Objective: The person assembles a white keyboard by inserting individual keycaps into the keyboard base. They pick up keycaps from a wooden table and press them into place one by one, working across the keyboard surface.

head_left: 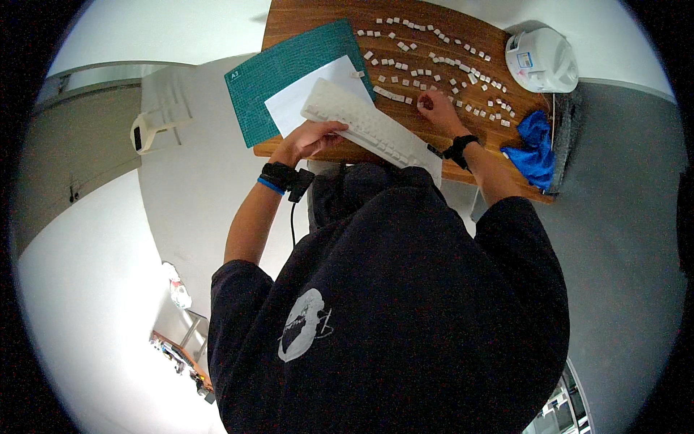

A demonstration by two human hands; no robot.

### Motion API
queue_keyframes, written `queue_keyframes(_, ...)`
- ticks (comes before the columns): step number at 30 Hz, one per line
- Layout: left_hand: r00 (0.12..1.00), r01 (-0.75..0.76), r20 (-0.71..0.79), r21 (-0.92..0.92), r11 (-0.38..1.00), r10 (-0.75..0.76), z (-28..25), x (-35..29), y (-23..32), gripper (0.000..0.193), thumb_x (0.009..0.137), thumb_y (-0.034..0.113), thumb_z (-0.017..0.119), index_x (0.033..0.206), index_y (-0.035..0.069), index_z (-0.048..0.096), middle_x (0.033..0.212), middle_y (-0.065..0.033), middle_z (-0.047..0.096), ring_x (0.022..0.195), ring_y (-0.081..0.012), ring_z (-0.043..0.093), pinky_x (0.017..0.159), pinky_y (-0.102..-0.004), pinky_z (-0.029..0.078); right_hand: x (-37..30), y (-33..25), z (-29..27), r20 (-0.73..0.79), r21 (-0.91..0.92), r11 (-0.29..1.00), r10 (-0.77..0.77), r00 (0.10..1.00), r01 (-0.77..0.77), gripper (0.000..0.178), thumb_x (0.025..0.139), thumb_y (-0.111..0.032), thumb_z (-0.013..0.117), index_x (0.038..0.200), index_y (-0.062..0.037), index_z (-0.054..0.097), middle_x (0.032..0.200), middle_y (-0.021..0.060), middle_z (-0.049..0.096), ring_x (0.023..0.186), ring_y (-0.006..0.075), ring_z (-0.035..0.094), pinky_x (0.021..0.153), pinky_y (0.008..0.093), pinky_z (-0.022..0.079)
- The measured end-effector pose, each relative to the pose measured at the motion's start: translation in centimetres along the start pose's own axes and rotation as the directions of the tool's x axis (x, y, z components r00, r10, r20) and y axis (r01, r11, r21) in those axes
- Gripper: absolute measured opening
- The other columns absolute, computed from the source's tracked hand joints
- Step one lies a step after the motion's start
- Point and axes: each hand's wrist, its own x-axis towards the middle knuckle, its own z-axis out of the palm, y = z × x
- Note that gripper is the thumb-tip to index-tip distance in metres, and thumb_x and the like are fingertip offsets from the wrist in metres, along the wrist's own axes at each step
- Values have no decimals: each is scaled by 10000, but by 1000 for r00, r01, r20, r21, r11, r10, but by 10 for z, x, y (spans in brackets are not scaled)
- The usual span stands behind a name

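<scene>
My left hand [312,139] grips the near left edge of a white keyboard [379,132], which is tilted over the table's front edge. The keyboard's surface carries rows of small raised shapes; its right end is partly hidden behind my body. My right hand [439,114] is just above the table, to the right of the keyboard, with its fingers curled together. Whatever is between those fingertips, if anything, is too small to tell. Loose white keycaps [369,55] lie in several uneven rows beyond and around my right hand. One longer bar-shaped keycap [389,94] lies close to the keyboard.
A green cutting mat [249,94] overhangs the left side of the wooden table [311,18], with white paper [285,101] on it. At the far right stands a white round container [553,65]. A blue cloth [535,148] lies at the right edge. A white chair [148,132] stands off left.
</scene>
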Motion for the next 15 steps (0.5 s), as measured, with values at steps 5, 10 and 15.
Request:
queue_keyframes(5, 998, -36, 38, -214, 976, 45, -9, 15, -14, 242, 924, 84, 690, 1135, -5, 612, 1053, -105, 657, 852, -162, 645, 719, -234, 562, -6, 19, 16, 63, 104, 989, 104, 993, -110, 203, 917, -146, 679, 1049, -33, 573, 1006, 127, 611, 939, 266, 614, 825, 402, 508)
queue_keyframes(10, 999, 11, 39, -110, 994, -7, -10, 16, -12, 261, 933, 125, 670, 1146, -23, 643, 1162, -108, 668, 993, -185, 658, 862, -272, 549, 5, 34, 40, -27, -67, 996, 65, 998, -67, 239, 908, -141, 689, 1086, -33, 571, 1023, 145, 602, 949, 276, 618, 825, 416, 509)
queue_keyframes(15, 1000, 13, 22, -175, 984, -10, -7, 8, -6, 255, 912, 62, 692, 1144, 10, 601, 1110, -106, 643, 935, -188, 640, 780, -280, 564, 5, 12, 29, -89, -32, 998, -49, 995, 47, 226, 926, -140, 665, 1111, -37, 585, 1081, 132, 601, 961, 267, 624, 826, 398, 523)
